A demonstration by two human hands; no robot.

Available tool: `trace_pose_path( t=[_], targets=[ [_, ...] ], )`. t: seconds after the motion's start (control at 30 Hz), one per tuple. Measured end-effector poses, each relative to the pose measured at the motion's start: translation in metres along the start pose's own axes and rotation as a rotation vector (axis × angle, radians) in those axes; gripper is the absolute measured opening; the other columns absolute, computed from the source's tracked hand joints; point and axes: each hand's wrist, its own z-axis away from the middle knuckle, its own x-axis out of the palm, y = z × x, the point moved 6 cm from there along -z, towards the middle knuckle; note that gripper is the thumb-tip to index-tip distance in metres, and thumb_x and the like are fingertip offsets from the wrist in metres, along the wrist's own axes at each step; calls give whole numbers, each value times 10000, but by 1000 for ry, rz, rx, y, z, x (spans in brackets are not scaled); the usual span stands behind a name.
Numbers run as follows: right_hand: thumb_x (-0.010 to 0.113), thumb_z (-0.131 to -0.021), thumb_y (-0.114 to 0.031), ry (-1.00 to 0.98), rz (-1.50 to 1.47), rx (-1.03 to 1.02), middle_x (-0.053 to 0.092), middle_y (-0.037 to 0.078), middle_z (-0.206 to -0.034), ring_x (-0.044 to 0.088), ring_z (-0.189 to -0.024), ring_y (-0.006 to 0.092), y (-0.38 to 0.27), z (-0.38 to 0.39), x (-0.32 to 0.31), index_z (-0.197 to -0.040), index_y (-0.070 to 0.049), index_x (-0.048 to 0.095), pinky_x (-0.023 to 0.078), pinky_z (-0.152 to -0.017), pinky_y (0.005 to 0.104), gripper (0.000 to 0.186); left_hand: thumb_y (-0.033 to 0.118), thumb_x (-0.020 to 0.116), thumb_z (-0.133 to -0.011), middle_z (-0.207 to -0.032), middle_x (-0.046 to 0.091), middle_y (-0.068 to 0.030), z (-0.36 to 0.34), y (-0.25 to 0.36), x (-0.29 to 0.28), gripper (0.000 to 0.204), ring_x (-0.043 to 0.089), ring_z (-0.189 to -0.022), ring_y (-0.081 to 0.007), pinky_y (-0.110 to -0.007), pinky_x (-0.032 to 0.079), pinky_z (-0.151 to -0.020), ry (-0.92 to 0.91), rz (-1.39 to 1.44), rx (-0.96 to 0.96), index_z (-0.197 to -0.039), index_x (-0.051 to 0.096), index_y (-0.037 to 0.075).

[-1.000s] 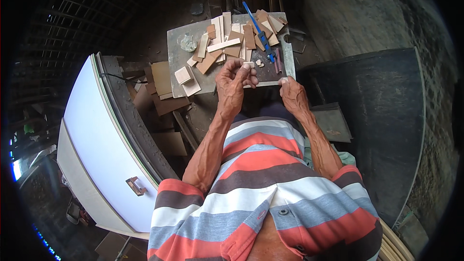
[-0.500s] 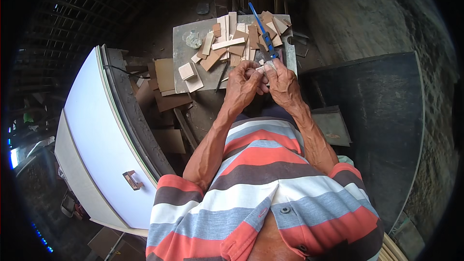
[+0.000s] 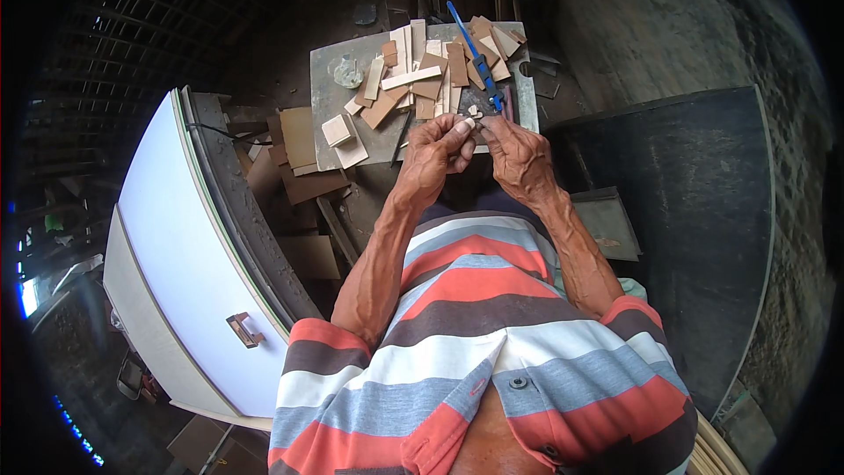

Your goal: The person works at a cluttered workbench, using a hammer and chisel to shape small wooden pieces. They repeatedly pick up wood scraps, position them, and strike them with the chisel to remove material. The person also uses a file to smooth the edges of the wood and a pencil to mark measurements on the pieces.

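Observation:
My left hand [image 3: 429,157] and my right hand [image 3: 522,158] meet at the near edge of a low worktable [image 3: 330,97]. The left thumb and fingers are pinched together, with a small pale bit at their tips that I cannot make out. Close against them, the right hand's fingers are curled in a pinch; what they hold is hidden. Just beyond the fingertips are small pale wood chips [image 3: 475,112]. A hand tool [image 3: 482,66] with a narrow blue blade and a blue-and-black handle lies beyond my right hand.
Thin wood offcuts [image 3: 411,77] pile over the table, with a square pale block [image 3: 337,131] at left and a translucent lump [image 3: 349,72] behind. A white panel with a handle [image 3: 202,246] stands at my left. A dark board [image 3: 677,211] leans at my right.
My hands have turned slightly, and the left thumb now lies across the fingertips. The thin pale strip and whitish film seen between the hands before no longer show clearly. The view has shifted a little.

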Motion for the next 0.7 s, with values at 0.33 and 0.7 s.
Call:
trace_pose_path(
  t=[0.33,0.7],
  targets=[
    [467,-977,-206,-119,151,354,611,190,-700,625,-683,412,81,46,22,-882,-74,555,465,-572,484,185,165,590,-984,-716,576,-14,18,20,16,152,501,-603,-81,-201,393,-538,-42,-119,144,-987,613,15],
    [486,-1029,-227,-58,-615,577,502,-15,-645,445,-599,75,32,-3,19,-986,4,596,383,-540,271,260,155,585,-980,-743,640,-45,0,7,-3,133,578,-570,-107,-200,405,-508,41,-97,146,-1029,561,33]
  ],
)
